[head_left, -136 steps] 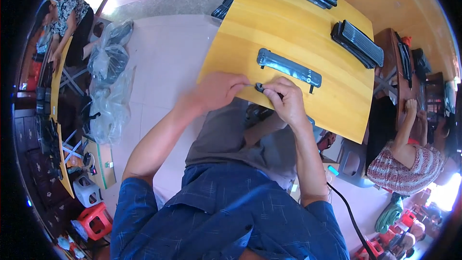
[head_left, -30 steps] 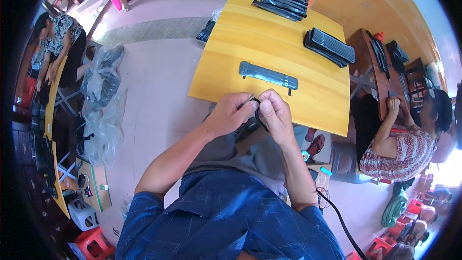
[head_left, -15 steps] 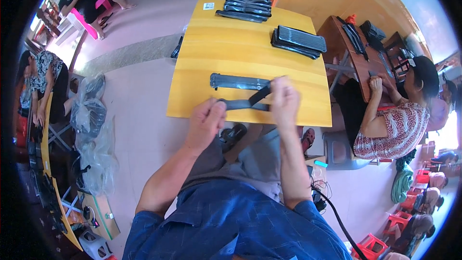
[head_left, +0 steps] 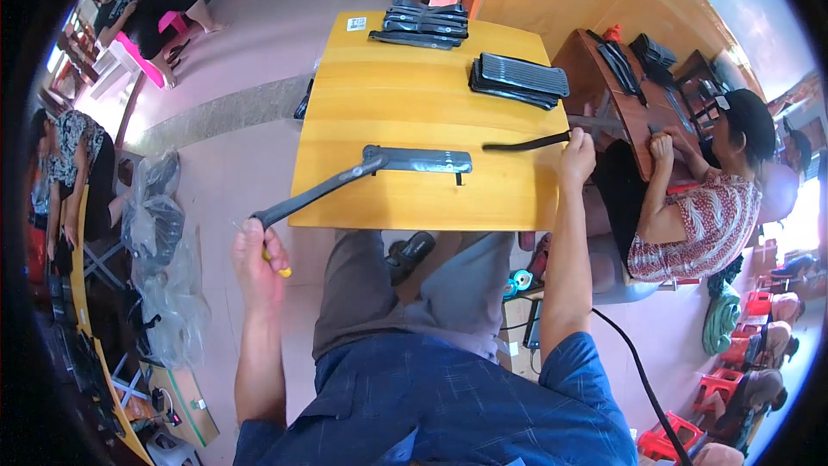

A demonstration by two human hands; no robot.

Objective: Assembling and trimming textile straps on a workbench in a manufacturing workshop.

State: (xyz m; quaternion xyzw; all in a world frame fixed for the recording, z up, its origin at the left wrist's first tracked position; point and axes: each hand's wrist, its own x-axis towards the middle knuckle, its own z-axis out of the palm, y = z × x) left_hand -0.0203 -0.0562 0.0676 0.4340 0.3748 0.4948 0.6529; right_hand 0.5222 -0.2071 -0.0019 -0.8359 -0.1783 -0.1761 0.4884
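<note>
My left hand (head_left: pixel 259 255) is closed on the end of a long dark grey strap (head_left: pixel 315 191), out past the table's near left corner. A small yellow-ended thing (head_left: pixel 285 272) sticks out of the same hand; its kind is hidden. From that hand the strap runs up to the left end of a flat, shiny dark bundle of straps (head_left: pixel 431 161) on the yellow table (head_left: pixel 414 207). At the table's right edge my right hand (head_left: pixel 578 160) grips a narrow black strip (head_left: pixel 526 143), which points left above the tabletop.
Stacked dark strap bundles (head_left: pixel 421 24) lie at the table's far edge, with another stack (head_left: pixel 520 78) right of them. A seated co-worker (head_left: pixel 699 207) is close on the right at a brown table (head_left: pixel 634 95). Plastic-wrapped bags (head_left: pixel 159 224) lie on the floor at left.
My hands have moved apart: the left went down and left with the strap's end, the right went right with the black strip. The yellow-ended thing now shows in my left hand.
</note>
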